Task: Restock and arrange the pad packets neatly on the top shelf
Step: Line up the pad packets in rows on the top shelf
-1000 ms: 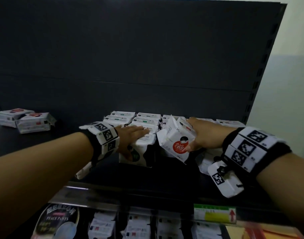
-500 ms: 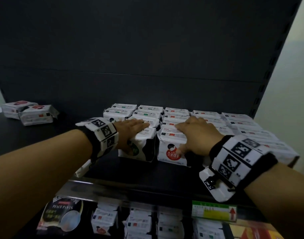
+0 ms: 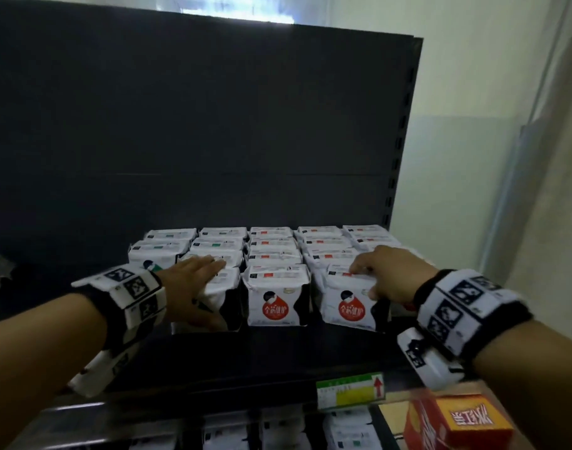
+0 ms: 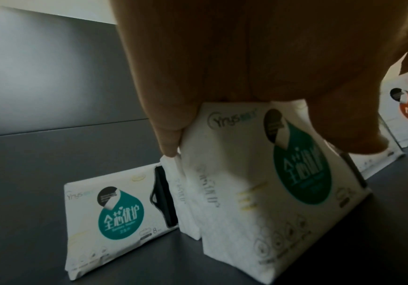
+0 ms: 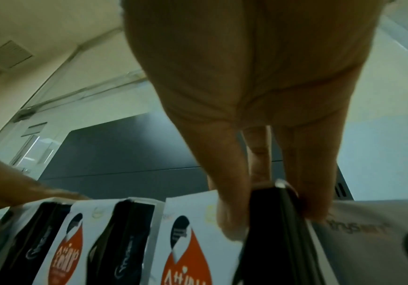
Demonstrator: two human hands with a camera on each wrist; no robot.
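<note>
Both hands on front-row pad packets, top shelf.

Left hand (image 3: 193, 287) grips the green-label packet (image 4: 271, 192) from above, fingers flat across its top, thumb curled down its face. Right hand (image 3: 392, 277) pinches the top of a red-label packet (image 3: 348, 303), thumb on front, fingers behind. Another red-label packet (image 3: 276, 297) stands upright between them. Packets sit in rows on the dark top shelf (image 3: 278, 358); orange box (image 3: 453, 423) on the level below.

Pad packets (image 3: 271, 251) stand in rows on the top shelf (image 3: 278, 358). The left hand (image 3: 193, 287) lies on one front packet (image 3: 218, 297), the right hand (image 3: 392, 274) on another (image 3: 349, 306); a third (image 3: 278, 297) stands between the hands.
</note>
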